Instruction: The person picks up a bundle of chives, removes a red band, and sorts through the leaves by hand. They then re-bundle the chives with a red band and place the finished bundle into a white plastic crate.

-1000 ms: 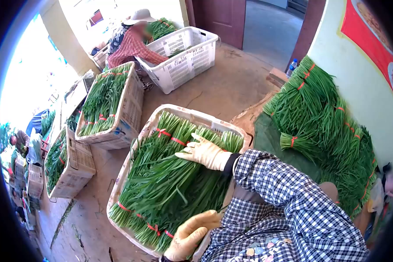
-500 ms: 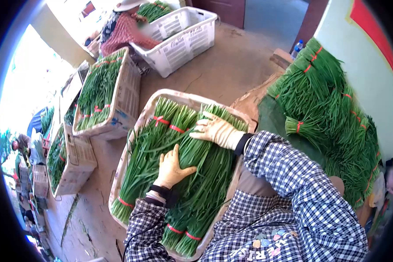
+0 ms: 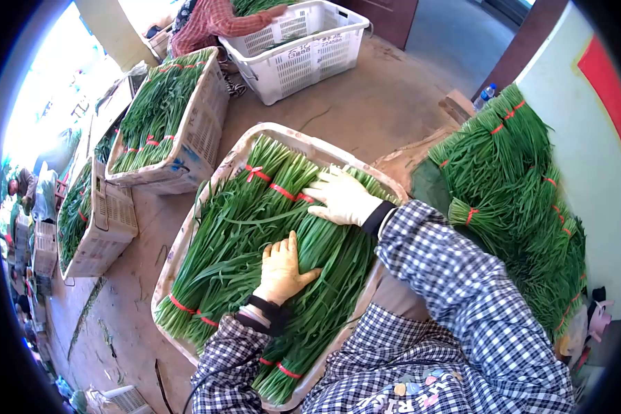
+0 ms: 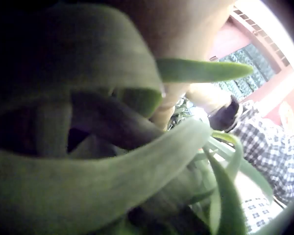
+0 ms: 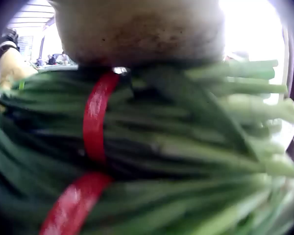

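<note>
Bundles of garlic chives [image 3: 228, 214], bound with red bands, fill a pale plastic crate [image 3: 352, 157] in front of me. My gloved left hand [image 3: 281, 271] rests on the leaves mid-crate, fingers straight and thumb spread to the right. Leaf blades [image 4: 137, 181] cover much of the left wrist view. At the far right of the crate my gloved right hand [image 3: 341, 196] lies across the stem ends of a bundle, fingers extended. The right wrist view shows that glove [image 5: 142, 34] right over the stems, beside red bands [image 5: 95, 117].
More bundles [image 3: 504, 200] are heaped against the right wall. Two filled crates [image 3: 162, 121] [image 3: 110, 221] stand to the left. At the back, a person in a red checked sleeve [image 3: 221, 27] reaches over a white crate [image 3: 303, 55]. A bottle [image 3: 486, 95] stands by the doorway.
My left hand has moved from the crate's near rim up onto the leaves in the middle. The right hand has shifted right, onto the right-hand bundle's stems. The right-side bundles now lie straighter.
</note>
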The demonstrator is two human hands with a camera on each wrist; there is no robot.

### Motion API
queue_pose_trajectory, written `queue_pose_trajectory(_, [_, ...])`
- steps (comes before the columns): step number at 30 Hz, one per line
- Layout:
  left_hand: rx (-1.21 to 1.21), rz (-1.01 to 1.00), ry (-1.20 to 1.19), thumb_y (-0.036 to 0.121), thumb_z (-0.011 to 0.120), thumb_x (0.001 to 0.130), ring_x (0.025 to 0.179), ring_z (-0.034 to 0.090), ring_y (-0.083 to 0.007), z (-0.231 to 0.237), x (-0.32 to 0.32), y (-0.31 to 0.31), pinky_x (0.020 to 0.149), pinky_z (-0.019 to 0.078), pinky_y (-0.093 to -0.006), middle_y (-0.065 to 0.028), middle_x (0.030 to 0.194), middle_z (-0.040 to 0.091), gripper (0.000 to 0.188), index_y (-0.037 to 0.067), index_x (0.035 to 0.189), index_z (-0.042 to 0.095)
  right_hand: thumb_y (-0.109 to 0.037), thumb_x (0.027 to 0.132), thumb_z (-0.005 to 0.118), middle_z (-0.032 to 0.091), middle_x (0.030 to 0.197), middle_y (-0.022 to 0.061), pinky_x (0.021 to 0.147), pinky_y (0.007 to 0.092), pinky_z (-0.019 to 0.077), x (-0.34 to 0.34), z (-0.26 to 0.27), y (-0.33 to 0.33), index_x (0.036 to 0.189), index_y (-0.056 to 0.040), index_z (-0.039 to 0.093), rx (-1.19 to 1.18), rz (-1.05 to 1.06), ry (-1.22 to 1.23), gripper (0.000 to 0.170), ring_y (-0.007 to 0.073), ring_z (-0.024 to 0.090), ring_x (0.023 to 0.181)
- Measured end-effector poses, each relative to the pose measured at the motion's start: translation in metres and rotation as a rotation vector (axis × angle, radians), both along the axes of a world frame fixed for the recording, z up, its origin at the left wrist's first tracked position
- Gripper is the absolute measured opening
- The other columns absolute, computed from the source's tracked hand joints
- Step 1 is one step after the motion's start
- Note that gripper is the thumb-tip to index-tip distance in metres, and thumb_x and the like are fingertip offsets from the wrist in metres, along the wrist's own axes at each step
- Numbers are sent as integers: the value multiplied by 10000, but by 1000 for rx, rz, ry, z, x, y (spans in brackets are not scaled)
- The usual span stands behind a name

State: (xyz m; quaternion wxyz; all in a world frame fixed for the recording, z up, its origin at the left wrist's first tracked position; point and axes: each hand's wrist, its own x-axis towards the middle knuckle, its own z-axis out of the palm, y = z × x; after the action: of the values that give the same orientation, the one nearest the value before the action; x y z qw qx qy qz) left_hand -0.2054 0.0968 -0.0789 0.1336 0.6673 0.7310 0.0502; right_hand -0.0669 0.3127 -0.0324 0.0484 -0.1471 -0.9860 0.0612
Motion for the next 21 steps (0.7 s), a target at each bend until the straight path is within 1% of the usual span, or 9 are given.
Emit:
queue_pose_trajectory(1, [-8,3,-17,594,784,776,1286,509,-403,5,1,-1,1150,351,-520,-228,1389,536,1151,-83,1558,278,-502,990,547,756,958,86,1001,444,454,2,-7,4,1014,-115,773,-17,-105,-253,449,279,679,1012])
queue_pose_trajectory(2, [25,-6,-16,585,780,784,1327,485,-402,4,5,-7,1167,332,-520,-232,1433,508,1166,-80,1573,237,-537,1011,482,757,835,78,952,437,464,2,-16,5,890,-129,790,5,-96,-210,525,285,696,888])
queue_pose_trajectory(3, [6,-3,-26,579,780,783,1391,432,-402,10,9,-12,1190,304,-517,-243,1510,437,1193,-75,1589,192,-496,1000,520,751,839,71,939,426,465,3,-8,-1,907,-125,779,31,-110,-234,462,283,688,850])
queue_pose_trajectory(6, [36,-37,-39,529,795,785,1464,346,-411,15,16,-29,1218,258,-518,-249,1623,286,1191,-50,1609,159,-459,975,568,734,832,93,917,417,478,21,-16,1,908,-97,751,-8,-33,-23,412,288,685,883])
queue_pose_trajectory(7, [24,-29,-43,529,795,785,1464,346,-411,6,14,-26,1218,258,-518,-249,1623,286,1191,-50,1609,159,-453,994,545,737,848,100,909,427,483,21,-25,4,907,-99,748,-28,-38,38,417,293,682,890])
queue_pose_trajectory(11, [46,24,-94,457,816,792,1460,345,-421,-25,-2,-12,1209,279,-517,-251,1621,286,1176,-18,1622,132,-429,1033,491,741,854,72,886,429,491,-13,-52,29,950,-149,768,-48,-32,-193,402,293,680,886])
queue_pose_trajectory(13, [43,19,-97,468,799,810,1449,356,-424,-16,-1,-11,1202,287,-518,-255,1620,283,1169,-17,1624,116,-419,1025,511,744,843,64,876,428,490,-8,-49,28,951,-158,773,-48,-11,-174,377,282,681,872])
queue_pose_trajectory(18, [185,-45,-146,486,755,866,1396,420,-441,42,-17,4,1169,326,-524,-242,1529,449,881,-16,1509,422,-375,1017,531,749,843,43,882,413,462,9,-60,26,902,-157,784,-87,-2,90,353,253,680,879])
queue_pose_trajectory(21, [302,-55,-135,534,747,874,1459,358,-431,73,-18,16,1210,272,-516,-221,1586,403,965,24,1586,343,-407,1049,493,766,938,48,958,399,439,6,-53,25,1014,-165,787,-85,-30,-88,382,235,680,974])
